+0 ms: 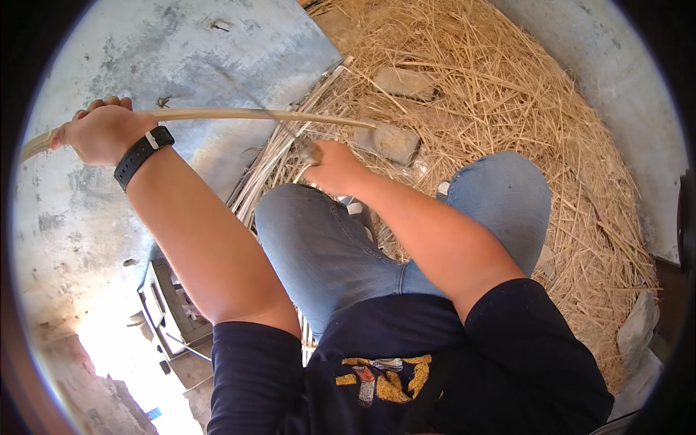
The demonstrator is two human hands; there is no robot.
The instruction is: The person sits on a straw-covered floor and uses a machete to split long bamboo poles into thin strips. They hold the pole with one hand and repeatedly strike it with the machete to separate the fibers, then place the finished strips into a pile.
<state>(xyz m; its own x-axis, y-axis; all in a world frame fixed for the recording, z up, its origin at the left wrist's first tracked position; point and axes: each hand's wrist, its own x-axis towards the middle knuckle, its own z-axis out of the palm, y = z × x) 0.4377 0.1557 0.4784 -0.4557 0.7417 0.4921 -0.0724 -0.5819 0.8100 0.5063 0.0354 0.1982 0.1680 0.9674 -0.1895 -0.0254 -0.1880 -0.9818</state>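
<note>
A long, pale, curved bamboo strip (235,114) spans from the left rim across to the floor in front of me. My left hand (105,134), with a black watch on its wrist, is closed round its left part. The strip's far end reaches a brick (396,143) on the floor. Between my knees and the strip, my right hand (335,167) is closed on the handle of what looks like a long-bladed knife (293,136). Its thin blade, smeared by motion, slants up and left and crosses the strip in the picture; contact cannot be made out.
Straw-like shavings (500,94) cover the floor ahead and to the right. Another brick (404,83) lies among them. Several thin strips (270,163) lie along the foot of the bluish wall (275,43). A dark box-like object (174,312) stands at lower left, near a bright opening.
</note>
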